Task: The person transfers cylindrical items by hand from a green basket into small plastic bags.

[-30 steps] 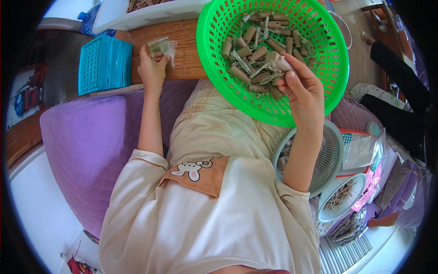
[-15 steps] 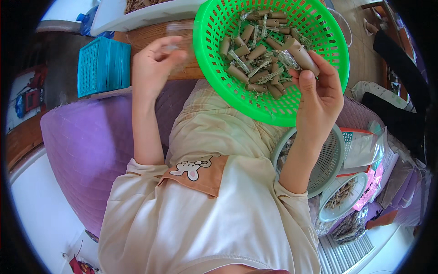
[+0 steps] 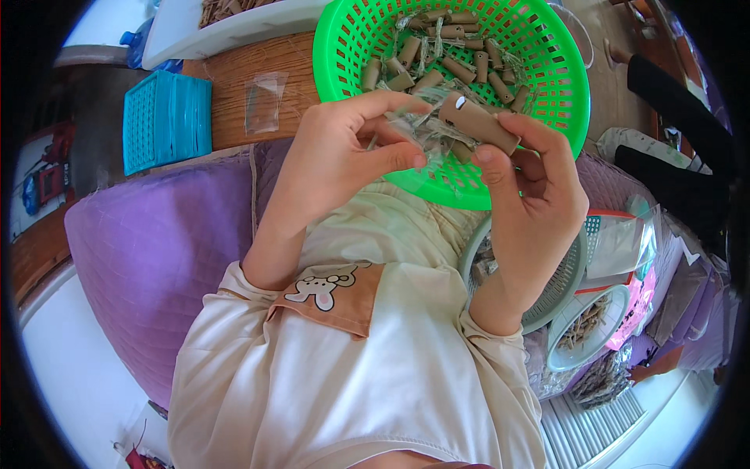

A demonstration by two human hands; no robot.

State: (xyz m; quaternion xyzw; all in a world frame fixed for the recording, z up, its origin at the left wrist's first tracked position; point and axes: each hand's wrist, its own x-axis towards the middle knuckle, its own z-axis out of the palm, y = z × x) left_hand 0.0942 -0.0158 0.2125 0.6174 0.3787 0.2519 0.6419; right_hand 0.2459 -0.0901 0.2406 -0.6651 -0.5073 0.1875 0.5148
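Note:
My right hand (image 3: 533,172) pinches a brown cardboard-like tube (image 3: 478,125) with a small hole near its end, tilted over the green basket. Clear, crinkled plastic (image 3: 408,131), which looks like a small bag, is between the thumb and fingers of my left hand (image 3: 332,152), close against the tube's left end. Below both hands is the green plastic basket (image 3: 326,48), in which lie several similar brown tubes (image 3: 458,69) with silvery, shredded-looking strands. How far the plastic reaches around the tube is hard to make out.
Flat clear bags (image 3: 266,102) lie on the wooden table (image 3: 225,94), beside a blue-green basket (image 3: 166,121). A white tray (image 3: 234,37) stands behind. At my right are a grey basket (image 3: 574,270) and a pale bowl of small sticks (image 3: 556,356). Purple quilted cloth (image 3: 156,250) covers the seat.
My left hand has moved right from above the table to the tube, bringing clear plastic. My right hand still holds the tube, now lower and further left.

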